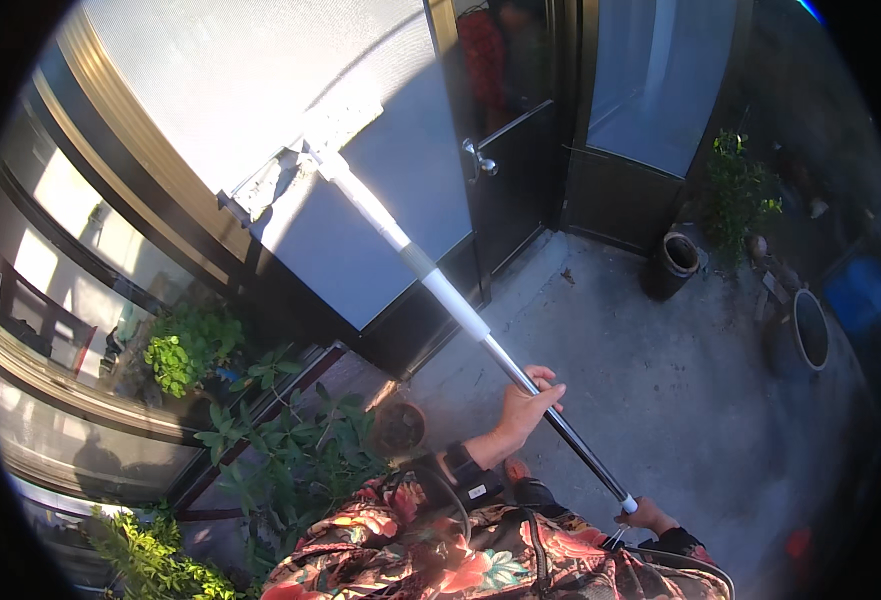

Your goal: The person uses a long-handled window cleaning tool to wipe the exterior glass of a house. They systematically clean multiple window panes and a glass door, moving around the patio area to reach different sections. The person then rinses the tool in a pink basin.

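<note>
A long telescopic pole, white above and shiny metal below, runs from the upper left down to the lower right. My left hand is wrapped around its metal section, the thumb along the side. At its lower end, near a white collar, my right hand grips the pole. The pole's far end carries a wide cleaning head, partly washed out by glare, lying against a sunlit pale panel of the dark-framed door front. Whether the head is a squeegee or a pad, I cannot tell.
A dark door with a metal handle stands beside the panel; a person's reflection shows in its glass. Leafy plants and a round pot are near my left side. Dark jars and another plant stand at right on the concrete floor.
</note>
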Available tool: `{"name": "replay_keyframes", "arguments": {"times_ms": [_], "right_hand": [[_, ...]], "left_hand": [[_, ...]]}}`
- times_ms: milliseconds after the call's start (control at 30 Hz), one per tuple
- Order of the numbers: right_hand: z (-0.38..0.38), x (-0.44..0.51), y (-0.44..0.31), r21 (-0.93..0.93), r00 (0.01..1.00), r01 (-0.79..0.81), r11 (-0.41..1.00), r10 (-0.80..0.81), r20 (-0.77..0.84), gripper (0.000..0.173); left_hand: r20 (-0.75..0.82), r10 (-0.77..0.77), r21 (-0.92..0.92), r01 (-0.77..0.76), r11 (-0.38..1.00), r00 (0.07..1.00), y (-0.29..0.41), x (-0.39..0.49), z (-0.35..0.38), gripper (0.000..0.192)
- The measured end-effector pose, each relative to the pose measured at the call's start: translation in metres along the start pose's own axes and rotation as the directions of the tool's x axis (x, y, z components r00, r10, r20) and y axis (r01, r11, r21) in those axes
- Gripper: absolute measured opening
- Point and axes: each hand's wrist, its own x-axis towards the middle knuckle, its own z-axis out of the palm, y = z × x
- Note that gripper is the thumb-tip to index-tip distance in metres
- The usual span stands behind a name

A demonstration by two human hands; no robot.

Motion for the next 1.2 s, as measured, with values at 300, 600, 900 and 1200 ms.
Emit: {"name": "replay_keyframes", "arguments": {"times_ms": [300,600,900,1200], "right_hand": [[0.021,-0.026,-0.013,0.083,0.999,-0.033,0.996,0.037,-0.038,0.036],[0.061,-0.095,0.015,0.059,0.982,-0.161,0.985,0.166,-0.091,0.036],[0.04,-0.16,0.056,0.167,0.959,-0.284,0.944,0.283,0.034,0.035],[0.059,-0.227,0.113,0.759,0.855,-0.509,0.405,0.138,0.5,0.019]], "left_hand": [[0.088,0.039,-0.108,-0.029,0.994,0.995,0.002,0.003,-0.005,0.021],[0.064,-0.265,-0.153,0.272,0.95,0.962,-0.087,-0.004,-0.006,0.015],[0.253,-0.541,-0.136,0.583,0.801,0.802,-0.154,0.0,0.045,0.011],[0.529,-0.59,-0.058,0.719,0.692,0.61,-0.193,-0.002,0.14,0.019]]}}
